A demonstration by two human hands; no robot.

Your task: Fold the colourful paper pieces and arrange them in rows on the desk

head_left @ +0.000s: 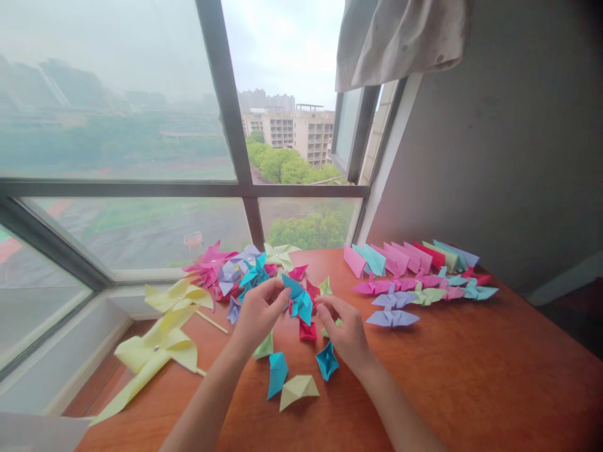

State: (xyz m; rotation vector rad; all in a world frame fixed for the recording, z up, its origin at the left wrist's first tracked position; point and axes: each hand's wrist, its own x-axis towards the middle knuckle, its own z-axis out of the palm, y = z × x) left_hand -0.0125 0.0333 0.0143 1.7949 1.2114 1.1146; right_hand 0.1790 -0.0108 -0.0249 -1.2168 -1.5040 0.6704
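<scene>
Both my hands are raised over a reddish-brown wooden table. My left hand pinches the upper left of a blue folded paper piece. From the right, my right hand has its fingers curled at the same piece, beside a red folded bit. Loose folded pieces lie below the hands: a blue one, a pale green one and another blue one.
A heap of pink, purple, blue and green folded flowers lies by the window. Yellow paper pinwheels rest at the left. Rows of coloured folded papers cover the back right near a grey wall. A large window fills the background.
</scene>
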